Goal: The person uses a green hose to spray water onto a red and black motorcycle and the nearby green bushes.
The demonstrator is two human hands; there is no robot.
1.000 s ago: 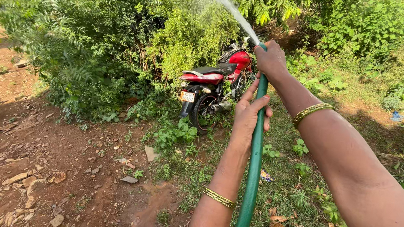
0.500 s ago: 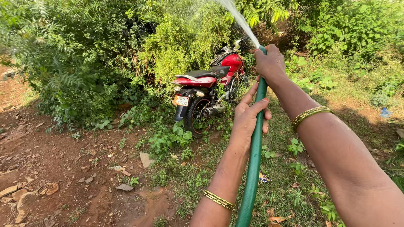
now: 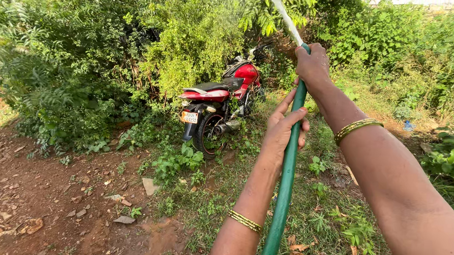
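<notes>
Right hand (image 3: 313, 65) grips the hose (image 3: 287, 180) tip, left hand (image 3: 283, 132) steadying it lower, as the water jet (image 3: 286, 18) has swung right past the motorbike (image 3: 218, 104).

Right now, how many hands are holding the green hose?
2. The right hand closes around the green hose at its spraying end, near the top. The left hand grips it lower down, closer to the camera. No other hands show.

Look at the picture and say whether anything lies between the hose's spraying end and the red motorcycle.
Nothing visible does. The right hand grips the green hose at its tip, the left hand lower down. The water jet shoots up and out of frame above the red motorcycle. Only bushes flank it.
</notes>
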